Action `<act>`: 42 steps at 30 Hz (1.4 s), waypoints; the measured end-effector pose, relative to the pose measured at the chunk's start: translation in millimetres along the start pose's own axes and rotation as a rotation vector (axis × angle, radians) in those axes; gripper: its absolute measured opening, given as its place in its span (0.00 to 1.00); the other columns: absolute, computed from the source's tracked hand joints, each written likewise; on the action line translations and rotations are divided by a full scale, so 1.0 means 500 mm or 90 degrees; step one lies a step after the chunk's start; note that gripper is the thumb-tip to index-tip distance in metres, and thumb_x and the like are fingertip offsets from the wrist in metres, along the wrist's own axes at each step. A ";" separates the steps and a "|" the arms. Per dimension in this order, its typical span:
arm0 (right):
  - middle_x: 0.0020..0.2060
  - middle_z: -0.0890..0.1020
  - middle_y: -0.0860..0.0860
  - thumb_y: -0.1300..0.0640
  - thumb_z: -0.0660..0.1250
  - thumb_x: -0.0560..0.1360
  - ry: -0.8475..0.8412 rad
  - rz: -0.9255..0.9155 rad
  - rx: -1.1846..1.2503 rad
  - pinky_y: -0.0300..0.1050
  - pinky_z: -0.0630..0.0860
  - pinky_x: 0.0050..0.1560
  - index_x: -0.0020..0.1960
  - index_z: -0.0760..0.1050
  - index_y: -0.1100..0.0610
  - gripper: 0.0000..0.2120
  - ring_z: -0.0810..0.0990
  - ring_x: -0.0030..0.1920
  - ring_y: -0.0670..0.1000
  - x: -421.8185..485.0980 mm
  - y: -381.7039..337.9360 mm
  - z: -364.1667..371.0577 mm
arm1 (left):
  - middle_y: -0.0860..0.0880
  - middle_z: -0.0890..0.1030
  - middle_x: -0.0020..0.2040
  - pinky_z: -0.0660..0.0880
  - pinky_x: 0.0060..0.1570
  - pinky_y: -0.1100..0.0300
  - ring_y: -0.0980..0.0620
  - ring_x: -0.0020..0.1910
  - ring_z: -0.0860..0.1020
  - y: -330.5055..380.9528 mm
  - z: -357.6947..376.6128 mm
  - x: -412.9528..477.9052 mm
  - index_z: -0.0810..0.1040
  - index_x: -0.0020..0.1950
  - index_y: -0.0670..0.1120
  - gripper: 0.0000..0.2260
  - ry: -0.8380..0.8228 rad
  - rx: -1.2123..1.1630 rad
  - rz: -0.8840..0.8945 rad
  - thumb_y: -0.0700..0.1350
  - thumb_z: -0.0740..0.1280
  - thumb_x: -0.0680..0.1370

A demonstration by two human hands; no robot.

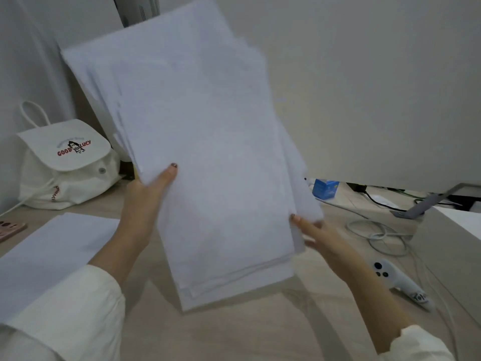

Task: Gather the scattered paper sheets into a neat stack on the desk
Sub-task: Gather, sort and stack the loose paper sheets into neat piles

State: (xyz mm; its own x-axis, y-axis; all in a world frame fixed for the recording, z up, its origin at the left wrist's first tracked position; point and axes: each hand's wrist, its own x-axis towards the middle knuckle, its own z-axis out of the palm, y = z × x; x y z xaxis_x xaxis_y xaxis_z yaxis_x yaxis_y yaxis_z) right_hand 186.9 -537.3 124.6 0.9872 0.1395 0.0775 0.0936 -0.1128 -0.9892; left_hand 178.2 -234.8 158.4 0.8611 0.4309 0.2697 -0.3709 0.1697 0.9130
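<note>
White paper sheets [208, 165], gathered into a loose bundle with uneven edges, stand nearly upright above the pale wood-grain desk [234, 334], held between both hands. Closest in, the cream sleeve [78, 308] of the left arm leads up to the left hand [145, 201], whose thumb lies flat across the front of the bundle near its left edge while the other fingers are hidden behind the paper, closed on it. To the right, the right hand [320, 241] has straight, spread fingers pressed against the bundle's right edge, more bracing than gripping. Left of the left wrist a single paper sheet [49, 256] lies flat on the desk, apart from the bundle. Right of the right forearm lies a white handheld controller [398, 282], and beyond it a coiled white cable [377, 238]. Further left of the left thumb sits a white canvas backpack [65, 162] printed "GOOD LUCY", its flap shut, so its contents cannot be seen; a pink phone [10, 227] lies at the frame's edge. Beyond the right fingertips a small blue box [325, 188] stands under a large white panel [364, 87].
</note>
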 end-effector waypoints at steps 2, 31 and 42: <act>0.57 0.81 0.49 0.33 0.73 0.59 -0.052 0.095 -0.029 0.47 0.79 0.54 0.64 0.71 0.49 0.38 0.82 0.55 0.49 -0.017 0.047 -0.003 | 0.52 0.83 0.54 0.75 0.57 0.52 0.51 0.54 0.81 -0.019 -0.015 -0.004 0.81 0.55 0.49 0.11 0.005 -0.022 -0.030 0.50 0.70 0.74; 0.73 0.62 0.57 0.62 0.61 0.77 0.351 0.238 0.101 0.55 0.64 0.66 0.76 0.50 0.56 0.32 0.65 0.70 0.60 -0.041 0.241 -0.024 | 0.39 0.67 0.70 0.65 0.65 0.50 0.40 0.68 0.67 -0.255 -0.193 0.069 0.65 0.72 0.43 0.26 -0.144 0.751 -0.207 0.46 0.67 0.76; 0.68 0.68 0.53 0.66 0.59 0.77 0.314 0.193 0.070 0.47 0.64 0.62 0.74 0.58 0.59 0.26 0.69 0.65 0.55 0.046 0.243 0.039 | 0.45 0.69 0.68 0.63 0.56 0.59 0.47 0.62 0.70 -0.313 -0.150 0.142 0.64 0.71 0.42 0.29 -0.187 0.596 -0.331 0.48 0.70 0.74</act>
State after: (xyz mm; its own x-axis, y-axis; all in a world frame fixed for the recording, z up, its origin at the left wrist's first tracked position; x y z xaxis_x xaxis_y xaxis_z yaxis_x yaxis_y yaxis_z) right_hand 218.6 -528.4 3.5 0.9136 -0.3608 -0.1876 -0.1896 0.0301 -0.9814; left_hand 271.5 -164.4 11.9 0.9302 0.2545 -0.2647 0.3625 -0.5214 0.7725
